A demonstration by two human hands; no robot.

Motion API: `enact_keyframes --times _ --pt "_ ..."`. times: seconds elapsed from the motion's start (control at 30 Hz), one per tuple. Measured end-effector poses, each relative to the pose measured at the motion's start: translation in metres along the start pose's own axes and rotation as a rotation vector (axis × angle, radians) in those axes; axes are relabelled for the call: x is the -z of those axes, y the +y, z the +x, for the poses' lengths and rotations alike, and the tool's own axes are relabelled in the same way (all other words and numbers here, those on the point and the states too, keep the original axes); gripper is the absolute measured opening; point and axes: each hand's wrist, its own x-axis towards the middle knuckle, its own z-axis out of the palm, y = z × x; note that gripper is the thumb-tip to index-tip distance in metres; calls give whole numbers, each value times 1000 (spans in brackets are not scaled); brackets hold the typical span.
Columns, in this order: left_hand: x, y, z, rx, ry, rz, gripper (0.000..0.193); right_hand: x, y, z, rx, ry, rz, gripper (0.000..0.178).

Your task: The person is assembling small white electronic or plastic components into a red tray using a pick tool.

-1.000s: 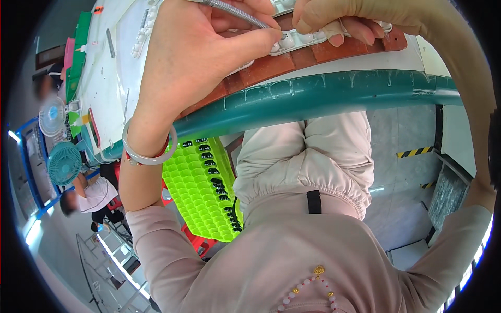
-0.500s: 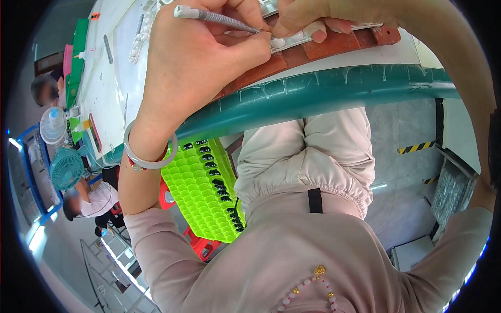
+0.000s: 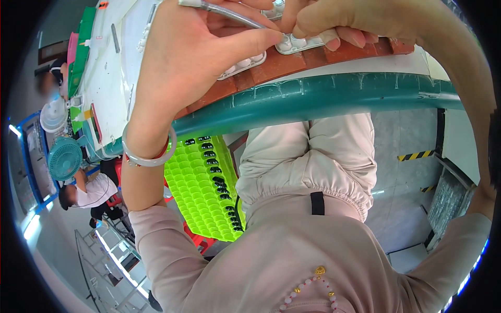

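My left hand point(image 3: 193, 62), with a pale bangle at its wrist, is closed around a slim silver pen-like tool point(image 3: 229, 14) with a white end. The tool's tip is by the thumb and fingertips and cannot be made out. Close by, my right hand point(image 3: 339, 18) has its fingers bent down over a white moulded piece with rounded cups point(image 3: 297, 47). Another such piece point(image 3: 244, 65) shows beneath the left hand. Both white pieces lie on a reddish-brown slotted block point(image 3: 282, 65) at the table's front edge. Part of a further white piece point(image 3: 275, 10) shows between the hands.
A green padded rim point(image 3: 313, 91) edges the white table point(image 3: 104, 78). Below it stands a bright green tray point(image 3: 195, 193) with small black parts. A teal fan point(image 3: 65, 158) and seated people are at the left. Black-and-yellow tape point(image 3: 416, 156) marks the floor at right.
The view has shifted a little. My left thumb and fingers have moved slightly over the white pieces, and more of the piece beneath the left hand shows. Both hands keep their grip.
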Motion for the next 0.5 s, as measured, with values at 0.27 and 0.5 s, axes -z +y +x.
enact_keyframes --times 0.27,0.5 --pt "-4 -9 1 -19 -25 -106 25 -10 -8 10 -122 12 -1 20" --pt "-11 -6 0 -105 3 -81 19 -9 -8 8 -110 23 -73 19"
